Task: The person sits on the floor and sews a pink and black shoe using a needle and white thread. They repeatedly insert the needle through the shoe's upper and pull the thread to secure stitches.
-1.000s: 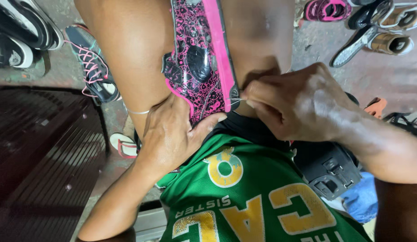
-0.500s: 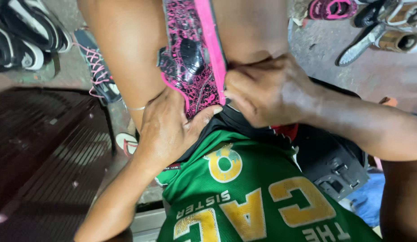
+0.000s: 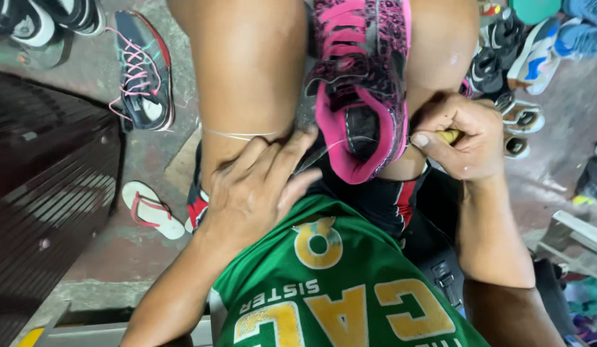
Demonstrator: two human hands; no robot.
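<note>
Behind right hand [image 3: 462,138], tool [image 3: 448,135] hidden.

No packages, labels (or signs, screens) visible.

The pink-and-black sneaker [image 3: 359,83] is patterned mesh cloth with a glossy black patch; beside it, pale thread [image 3: 237,134] looks thin and smooth; the floor [image 3: 141,250] below is rough concrete.

Shoe [image 3: 362,83] clamped between the two knees, heel end toward the torso. Left hand [image 3: 260,186] flat on the left thigh, fingertips touching the shoe's left side. Right hand [image 3: 462,138] touching the shoe's right side, closed around a small tool handle [image 3: 449,136]. Sandal [image 3: 150,209] and sneaker [image 3: 143,71] on floor at left; more shoes [image 3: 523,71] on floor at right.
</note>
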